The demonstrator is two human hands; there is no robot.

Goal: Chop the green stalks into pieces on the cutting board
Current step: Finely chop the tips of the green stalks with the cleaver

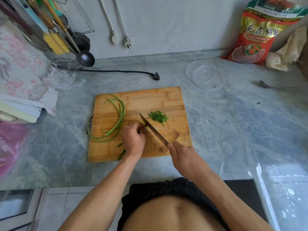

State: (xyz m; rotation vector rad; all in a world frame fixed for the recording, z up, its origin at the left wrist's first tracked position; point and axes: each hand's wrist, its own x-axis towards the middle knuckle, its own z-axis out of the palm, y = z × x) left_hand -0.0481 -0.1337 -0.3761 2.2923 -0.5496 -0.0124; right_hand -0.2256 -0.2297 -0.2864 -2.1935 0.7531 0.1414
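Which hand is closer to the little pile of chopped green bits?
Left. The left hand holds stalks just below-left of the chopped pile, beside the knife blade. The right hand holds the knife handle, farther back.

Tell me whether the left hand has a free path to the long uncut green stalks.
Probably yes: the long uncut green stalks lie unobstructed beside the left hand, though it first must release the bundle it pinches.

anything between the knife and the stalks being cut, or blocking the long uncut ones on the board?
Nothing visible. The knife in the right hand meets the stalks right at the left hand that pins them. The uncut green stalks lie bare on the cutting board, left of that hand; the chopped pieces sit beyond the blade.
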